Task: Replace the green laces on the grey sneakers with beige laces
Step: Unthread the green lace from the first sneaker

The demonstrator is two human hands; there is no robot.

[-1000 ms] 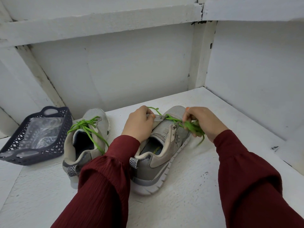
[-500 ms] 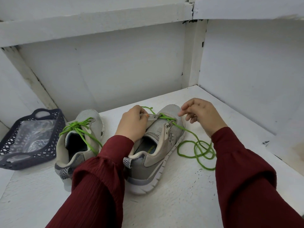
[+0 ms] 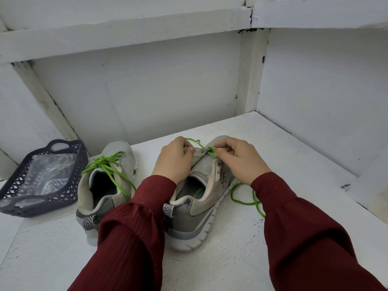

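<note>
At lower left a basket (image 3: 42,203) holds a clear bag (image 3: 46,177); beside it the left sneaker (image 3: 100,198) is laced in green. At centre the left grip (image 3: 174,162) pinches the eyelet flap of the right sneaker (image 3: 199,208), whose toe points to the upper right. Its lace (image 3: 212,153) crosses the toe-end eyelets just right of that grip. The nearer right grip (image 3: 241,160) pinches it there, with slack trailing onto the tabletop (image 3: 294,164).

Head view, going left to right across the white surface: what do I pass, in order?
Dark basket → laced sneaker → left hand → right hand. The second sneaker, gripped by the left hand, and the green lace that the right hand pinches overlap the hands, so they are left out.
</note>
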